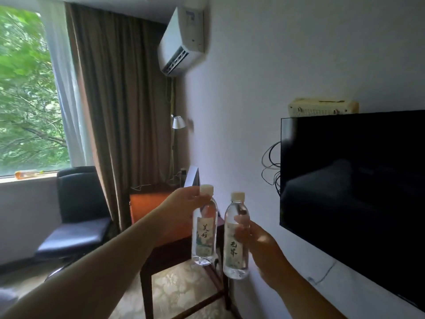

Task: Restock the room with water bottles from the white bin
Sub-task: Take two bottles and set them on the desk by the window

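Two clear water bottles with white caps and pale labels are held up in front of me. My left hand point(184, 203) grips the left water bottle point(204, 236) near its neck and shoulder. My right hand point(255, 240) wraps the right water bottle point(236, 249) around its middle. Both bottles are upright, side by side and a little apart, above the near end of a dark wooden desk point(161, 252). The white bin is not in view.
A black wall-mounted television point(356, 187) hangs on the right with cables beside it. A black chair point(78, 215) stands by the window at left, with brown curtains point(119, 107) behind. A floor lamp point(177, 125) and an air conditioner point(181, 42) are on the far wall.
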{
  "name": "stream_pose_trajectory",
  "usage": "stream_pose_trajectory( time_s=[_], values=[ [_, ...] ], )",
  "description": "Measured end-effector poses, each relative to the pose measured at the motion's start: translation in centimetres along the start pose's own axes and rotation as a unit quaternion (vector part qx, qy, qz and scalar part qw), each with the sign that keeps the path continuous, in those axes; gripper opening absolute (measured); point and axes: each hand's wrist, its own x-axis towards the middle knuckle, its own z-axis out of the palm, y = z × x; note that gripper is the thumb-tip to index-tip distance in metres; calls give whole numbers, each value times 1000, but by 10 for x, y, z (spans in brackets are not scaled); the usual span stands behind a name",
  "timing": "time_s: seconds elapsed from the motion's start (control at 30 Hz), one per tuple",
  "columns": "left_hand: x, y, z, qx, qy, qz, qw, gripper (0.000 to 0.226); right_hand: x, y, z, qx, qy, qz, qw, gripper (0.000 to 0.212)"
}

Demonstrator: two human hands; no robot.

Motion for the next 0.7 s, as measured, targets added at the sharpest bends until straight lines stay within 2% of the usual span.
stream_pose_trajectory(
  time_s=[0.1,0.23,0.37,0.5,0.7],
  values=[
    [53,-15,-23,50,40,-44,997,16,61,10,-2,-24,-9,-16,1000,50],
    [120,-45,-49,202,106,-35,973,23,140,29,-5,-32,8,-13,999,46],
    [179,-90,-86,283,81,-51,954,29,215,58,-1,-66,14,-1,998,29],
    [240,-134,-143,348,64,-52,934,11,293,93,10,-70,48,12,996,34],
    [336,-199,-221,348,17,-60,936,11,405,139,26,-95,129,43,986,48]
  ],
)
